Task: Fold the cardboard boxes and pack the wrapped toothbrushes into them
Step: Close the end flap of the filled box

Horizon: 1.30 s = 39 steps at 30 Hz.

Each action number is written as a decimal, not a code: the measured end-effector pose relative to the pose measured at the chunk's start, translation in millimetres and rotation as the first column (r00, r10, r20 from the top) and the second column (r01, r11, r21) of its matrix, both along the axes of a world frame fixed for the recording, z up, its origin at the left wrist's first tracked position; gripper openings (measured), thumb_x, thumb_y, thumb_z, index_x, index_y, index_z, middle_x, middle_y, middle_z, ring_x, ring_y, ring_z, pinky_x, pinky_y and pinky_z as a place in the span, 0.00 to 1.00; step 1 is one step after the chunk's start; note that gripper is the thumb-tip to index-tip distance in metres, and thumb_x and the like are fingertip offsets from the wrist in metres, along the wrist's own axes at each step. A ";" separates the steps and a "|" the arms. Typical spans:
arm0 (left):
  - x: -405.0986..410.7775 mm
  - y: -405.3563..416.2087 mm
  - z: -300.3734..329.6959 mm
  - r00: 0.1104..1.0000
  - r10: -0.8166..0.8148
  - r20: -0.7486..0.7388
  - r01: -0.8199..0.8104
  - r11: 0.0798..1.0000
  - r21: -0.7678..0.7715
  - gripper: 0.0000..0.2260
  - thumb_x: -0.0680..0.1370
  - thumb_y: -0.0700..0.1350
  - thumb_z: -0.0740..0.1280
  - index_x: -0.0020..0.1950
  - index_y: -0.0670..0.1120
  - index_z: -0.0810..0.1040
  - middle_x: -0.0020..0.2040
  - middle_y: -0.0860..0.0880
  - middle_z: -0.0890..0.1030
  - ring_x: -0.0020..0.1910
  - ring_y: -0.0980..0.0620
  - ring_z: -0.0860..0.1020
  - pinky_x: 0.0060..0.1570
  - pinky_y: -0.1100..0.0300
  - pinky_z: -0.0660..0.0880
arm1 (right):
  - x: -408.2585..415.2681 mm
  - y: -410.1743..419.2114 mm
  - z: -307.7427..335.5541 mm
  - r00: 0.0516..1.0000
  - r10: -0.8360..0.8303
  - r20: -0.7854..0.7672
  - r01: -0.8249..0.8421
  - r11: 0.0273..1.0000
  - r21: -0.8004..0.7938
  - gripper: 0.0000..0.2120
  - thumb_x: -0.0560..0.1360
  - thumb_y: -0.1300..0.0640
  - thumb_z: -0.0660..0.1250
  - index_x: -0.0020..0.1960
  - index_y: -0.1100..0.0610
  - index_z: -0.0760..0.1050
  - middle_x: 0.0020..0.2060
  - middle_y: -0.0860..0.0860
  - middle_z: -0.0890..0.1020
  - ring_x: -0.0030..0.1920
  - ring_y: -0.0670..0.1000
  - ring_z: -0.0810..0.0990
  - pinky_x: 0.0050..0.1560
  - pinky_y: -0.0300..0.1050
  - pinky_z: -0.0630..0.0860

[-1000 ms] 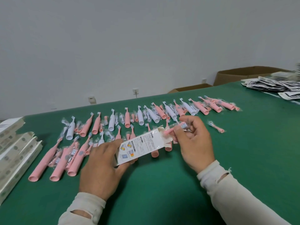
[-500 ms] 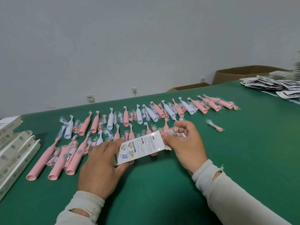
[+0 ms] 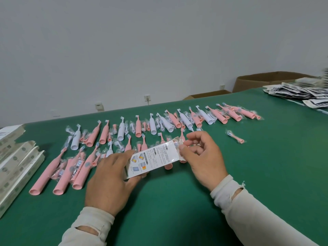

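Held between both hands, above the green table point(image 3: 248, 174): one small printed box point(image 3: 150, 159), lying on a slant. Left hand point(image 3: 111, 181) wrapped around the near end, thumb on top by the coloured pictures, fingers curled underneath. Right hand point(image 3: 200, 155) at the far, open end, thumb and forefinger pinching a crinkly clear wrapper point(image 3: 177, 145) at the mouth; other fingers loosely curled. Wrapped brush head mostly inside already, judging by how little plastic shows; contents hidden otherwise.

Thin card, so light and easily crushed: best gripped on the long edges and corners, not squeezed across the broad faces, or the mouth will likely collapse and block entry. End flaps likely floppy; worth keeping clear with a fingertip while feeding. Wrapper slick and springy, likely to bunch or catch on the card edge; better pushed from its tail than squeezed mid-length. Brush head itself small, rigid, light, bristles probably the delicate part.

Beyond both hands: rows of pink and white toothbrush handles point(image 3: 104, 134), many with small wrapped heads beside them. One stray wrapped head point(image 3: 235, 136) past the right hand. Left of the left hand, well apart: folded boxes point(image 3: 17, 162) stacked side by side. Far beyond the right hand: heap of printed leaflets point(image 3: 298, 93) and brown cartons point(image 3: 266, 79) behind the table edge.
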State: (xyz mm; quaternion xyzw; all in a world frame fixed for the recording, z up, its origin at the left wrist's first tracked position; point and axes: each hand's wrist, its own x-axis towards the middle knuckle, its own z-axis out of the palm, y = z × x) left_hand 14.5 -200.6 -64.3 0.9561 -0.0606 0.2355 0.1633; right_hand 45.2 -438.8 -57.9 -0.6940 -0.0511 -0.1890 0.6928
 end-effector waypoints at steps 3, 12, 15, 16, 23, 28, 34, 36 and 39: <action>-0.2 -0.5 -0.8 1.000 -0.004 0.008 0.004 1.000 -0.002 0.28 0.69 0.64 0.72 0.67 0.56 0.76 0.58 0.54 0.80 0.57 0.49 0.76 0.44 0.53 0.74 | -0.2 -0.1 0.2 1.000 0.005 0.013 -0.005 0.999 -0.050 0.10 0.74 0.61 0.74 0.47 0.46 0.79 0.39 0.47 0.83 0.40 0.56 0.82 0.42 0.40 0.80; -1.5 -3.7 1.8 1.000 -0.012 -0.016 0.012 1.000 0.002 0.31 0.69 0.69 0.64 0.69 0.59 0.73 0.60 0.56 0.78 0.59 0.50 0.74 0.47 0.51 0.77 | -5.9 8.3 4.6 0.943 0.307 -0.126 -0.323 0.936 -0.139 0.24 0.73 0.37 0.55 0.61 0.46 0.79 0.71 0.36 0.69 0.67 0.32 0.66 0.66 0.26 0.61; -0.9 -3.5 0.3 1.000 -0.021 -0.011 0.021 1.000 -0.004 0.31 0.69 0.70 0.61 0.69 0.59 0.73 0.59 0.55 0.79 0.57 0.50 0.75 0.46 0.50 0.77 | 0.9 -0.6 6.9 0.936 0.326 -0.130 -0.344 0.926 -0.158 0.33 0.74 0.29 0.52 0.65 0.48 0.78 0.70 0.38 0.74 0.72 0.40 0.67 0.73 0.45 0.62; 0.3 -2.7 -0.2 1.000 -0.019 -0.010 0.019 1.000 -0.003 0.32 0.69 0.70 0.61 0.69 0.58 0.73 0.59 0.54 0.79 0.56 0.49 0.75 0.47 0.50 0.76 | 5.1 -11.4 11.2 0.963 0.252 -0.100 -0.261 0.960 -0.097 0.30 0.76 0.31 0.53 0.59 0.50 0.82 0.63 0.39 0.80 0.68 0.43 0.73 0.70 0.49 0.67; 3.2 -1.4 -2.5 0.998 0.018 -0.059 -0.017 1.000 0.011 0.34 0.68 0.72 0.57 0.70 0.58 0.72 0.59 0.54 0.79 0.56 0.50 0.74 0.48 0.49 0.78 | 48.0 -133.3 -5.7 0.791 -0.608 -0.070 0.306 0.492 -0.815 0.20 0.81 0.55 0.60 0.73 0.54 0.69 0.73 0.51 0.70 0.71 0.58 0.67 0.71 0.53 0.65; 3.4 -0.4 -3.8 0.999 0.012 -0.047 -0.012 1.000 -0.007 0.31 0.69 0.71 0.62 0.69 0.59 0.72 0.59 0.55 0.79 0.56 0.52 0.73 0.46 0.52 0.77 | 62.7 -130.2 -11.5 0.747 -0.652 -0.134 0.065 0.271 -0.960 0.14 0.82 0.52 0.57 0.62 0.52 0.77 0.61 0.55 0.81 0.60 0.59 0.77 0.59 0.49 0.73; 3.7 2.5 -1.8 1.000 0.020 -0.020 -0.021 0.999 -0.040 0.32 0.69 0.72 0.61 0.69 0.57 0.73 0.58 0.54 0.79 0.55 0.51 0.74 0.47 0.52 0.76 | 58.6 -130.2 -4.2 0.685 -0.692 -0.228 0.128 0.423 -0.897 0.02 0.78 0.58 0.64 0.49 0.53 0.75 0.45 0.53 0.80 0.44 0.58 0.78 0.43 0.45 0.73; 3.5 2.2 -1.9 0.999 0.024 -0.020 -0.025 0.998 -0.054 0.31 0.70 0.71 0.64 0.69 0.57 0.73 0.59 0.53 0.79 0.56 0.50 0.74 0.49 0.51 0.76 | 54.8 -130.9 -2.5 0.684 -0.682 -0.260 0.080 0.424 -0.902 0.04 0.77 0.58 0.64 0.51 0.54 0.73 0.46 0.53 0.79 0.46 0.58 0.77 0.44 0.46 0.73; 2.7 2.0 -1.6 0.999 0.026 -0.024 -0.028 0.998 -0.056 0.32 0.70 0.71 0.63 0.69 0.57 0.73 0.58 0.53 0.79 0.56 0.50 0.74 0.49 0.51 0.76 | 47.1 -127.6 6.1 0.697 -0.665 -0.268 0.051 0.419 -0.907 0.11 0.78 0.59 0.63 0.60 0.54 0.73 0.49 0.55 0.79 0.47 0.58 0.77 0.46 0.47 0.74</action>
